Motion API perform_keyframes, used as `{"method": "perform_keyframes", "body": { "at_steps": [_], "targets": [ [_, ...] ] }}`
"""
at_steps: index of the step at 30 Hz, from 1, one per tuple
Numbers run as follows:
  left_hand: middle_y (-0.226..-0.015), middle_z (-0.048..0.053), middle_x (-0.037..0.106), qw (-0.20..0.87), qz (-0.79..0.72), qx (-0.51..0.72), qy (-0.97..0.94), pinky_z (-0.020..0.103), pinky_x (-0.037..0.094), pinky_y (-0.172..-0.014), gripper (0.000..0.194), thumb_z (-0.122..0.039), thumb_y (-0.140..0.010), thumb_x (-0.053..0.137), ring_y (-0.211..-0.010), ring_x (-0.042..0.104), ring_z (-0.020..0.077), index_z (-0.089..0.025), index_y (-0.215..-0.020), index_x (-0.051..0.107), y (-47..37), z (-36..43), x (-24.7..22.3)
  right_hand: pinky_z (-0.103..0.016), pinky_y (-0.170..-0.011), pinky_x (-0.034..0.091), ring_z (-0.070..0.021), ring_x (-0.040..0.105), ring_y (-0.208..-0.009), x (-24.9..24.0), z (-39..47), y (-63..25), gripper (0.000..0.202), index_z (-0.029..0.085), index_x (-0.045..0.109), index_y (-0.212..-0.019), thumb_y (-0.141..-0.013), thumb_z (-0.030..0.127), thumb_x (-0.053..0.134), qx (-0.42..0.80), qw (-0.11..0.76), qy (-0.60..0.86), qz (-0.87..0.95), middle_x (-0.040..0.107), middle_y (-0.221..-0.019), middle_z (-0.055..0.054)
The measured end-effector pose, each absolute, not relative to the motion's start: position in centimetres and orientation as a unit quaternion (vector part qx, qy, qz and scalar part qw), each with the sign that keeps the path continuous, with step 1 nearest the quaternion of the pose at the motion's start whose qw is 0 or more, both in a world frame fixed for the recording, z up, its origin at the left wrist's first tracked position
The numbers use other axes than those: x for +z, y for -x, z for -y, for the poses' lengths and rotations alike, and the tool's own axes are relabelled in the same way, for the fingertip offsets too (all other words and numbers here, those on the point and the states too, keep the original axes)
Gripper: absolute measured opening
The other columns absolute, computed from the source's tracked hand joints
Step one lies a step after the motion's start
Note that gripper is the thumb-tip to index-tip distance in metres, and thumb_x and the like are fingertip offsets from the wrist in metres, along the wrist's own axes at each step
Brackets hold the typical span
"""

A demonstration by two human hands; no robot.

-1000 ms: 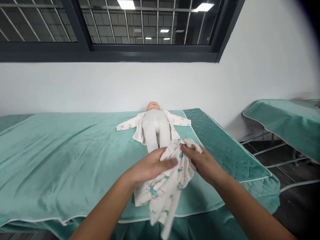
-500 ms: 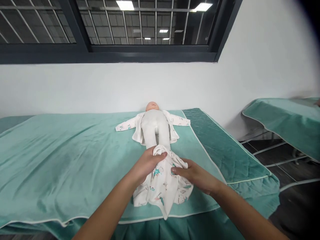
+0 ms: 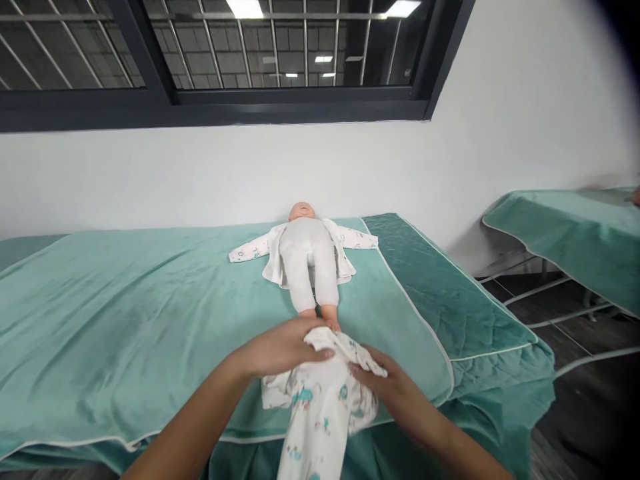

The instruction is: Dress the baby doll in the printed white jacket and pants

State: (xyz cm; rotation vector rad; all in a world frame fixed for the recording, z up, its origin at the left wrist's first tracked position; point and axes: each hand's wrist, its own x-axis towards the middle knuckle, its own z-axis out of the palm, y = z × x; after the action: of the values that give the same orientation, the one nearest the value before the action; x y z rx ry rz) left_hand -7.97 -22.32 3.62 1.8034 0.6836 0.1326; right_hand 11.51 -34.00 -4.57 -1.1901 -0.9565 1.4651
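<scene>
A baby doll (image 3: 306, 260) lies on its back on the bed, head toward the wall and feet toward me. Its arms are spread in the sleeves of a white printed jacket (image 3: 250, 249) that hangs open at both sides. In front of its feet I hold white baby trousers (image 3: 320, 407) with a green-blue print. My left hand (image 3: 287, 348) is closed on the bunched waistband from the left. On the right edge of the same cloth, my right hand (image 3: 377, 377) is closed too. One trouser leg hangs down past the bed's front edge.
A light green sheet (image 3: 150, 320) covers the bed, with a darker quilted cover (image 3: 450, 307) at the right. Behind stands a white wall (image 3: 215, 173) below a barred window (image 3: 300, 53). A second green-covered bed (image 3: 560, 227) is on the right, with part of a person's hand at its edge.
The trousers have come down toward me, baring the doll's feet. A trouser leg now hangs lower over the edge. Both hands have shifted nearer to me, still gripping the cloth.
</scene>
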Motion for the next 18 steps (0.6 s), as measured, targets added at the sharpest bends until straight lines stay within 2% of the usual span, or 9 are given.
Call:
{"method": "perform_keyframes", "body": {
  "at_steps": [3, 6, 10, 14, 16, 18],
  "targets": [
    [-0.101, 0.005, 0.068, 0.512, -0.365, 0.172, -0.758, 0.028, 0.045, -0.071, 0.028, -0.042, -0.083, 0.061, -0.089, 0.062, 0.0218, -0.02, -0.1, 0.067, 6.4, 21.3, 3.4, -0.029, -0.068, 0.04, -0.0167, 0.051, -0.073, -4.9, 31.0, -12.6, 0.033, 0.02, 0.056, -0.082, -0.082, 0.051, 0.067, 0.495, 0.504, 0.555, 0.439, 0.056, -0.075, 0.003],
    [-0.088, 0.005, 0.067, 0.414, -0.413, 0.198, -0.787, 0.029, 0.041, -0.066, 0.019, -0.036, -0.085, 0.056, -0.079, 0.06, 0.0215, -0.019, -0.088, 0.062, 4.6, 19.6, 2.6, -0.029, -0.067, 0.037, -0.0161, 0.047, -0.071, -5.7, 27.9, -13.4, 0.034, 0.02, 0.05, -0.078, -0.087, 0.052, 0.058, 0.392, 0.467, 0.616, 0.498, 0.054, -0.073, 0.003],
    [-0.087, 0.008, 0.066, 0.263, -0.466, 0.13, -0.835, 0.029, 0.036, -0.063, 0.008, -0.02, -0.087, 0.047, -0.08, 0.061, 0.0226, -0.019, -0.085, 0.055, 3.0, 17.8, 1.1, -0.03, -0.066, 0.035, -0.0172, 0.048, -0.069, -6.5, 25.3, -13.5, 0.03, 0.022, 0.049, -0.079, -0.09, 0.05, 0.049, 0.311, 0.406, 0.674, 0.533, 0.058, -0.072, 0.001],
    [-0.093, 0.014, 0.067, 0.136, -0.499, 0.037, -0.855, 0.031, 0.035, -0.062, 0.021, -0.01, -0.084, 0.042, -0.081, 0.064, 0.0259, -0.017, -0.099, 0.053, 2.1, 17.8, 1.1, -0.03, -0.067, 0.036, -0.0197, 0.053, -0.072, -6.6, 24.4, -13.0, 0.027, 0.022, 0.051, -0.08, -0.09, 0.047, 0.047, 0.295, 0.402, 0.676, 0.543, 0.063, -0.076, -0.002],
    [-0.092, 0.015, 0.068, 0.109, -0.492, 0.006, -0.864, 0.032, 0.035, -0.061, 0.025, -0.01, -0.083, 0.041, -0.08, 0.065, 0.0279, -0.016, -0.104, 0.053, 2.0, 18.2, 1.5, -0.031, -0.068, 0.038, -0.0214, 0.056, -0.075, -6.5, 24.4, -12.9, 0.029, 0.022, 0.053, -0.083, -0.091, 0.05, 0.046, 0.302, 0.416, 0.666, 0.541, 0.065, -0.081, -0.003],
    [-0.095, 0.015, 0.068, 0.129, -0.479, -0.006, -0.868, 0.032, 0.036, -0.061, 0.023, -0.015, -0.085, 0.043, -0.083, 0.065, 0.0289, -0.017, -0.105, 0.053, 2.0, 18.5, 1.9, -0.032, -0.07, 0.039, -0.0227, 0.058, -0.078, -6.6, 24.5, -12.9, 0.033, 0.022, 0.055, -0.085, -0.091, 0.053, 0.045, 0.307, 0.431, 0.66, 0.533, 0.067, -0.083, -0.004]
  ]
}}
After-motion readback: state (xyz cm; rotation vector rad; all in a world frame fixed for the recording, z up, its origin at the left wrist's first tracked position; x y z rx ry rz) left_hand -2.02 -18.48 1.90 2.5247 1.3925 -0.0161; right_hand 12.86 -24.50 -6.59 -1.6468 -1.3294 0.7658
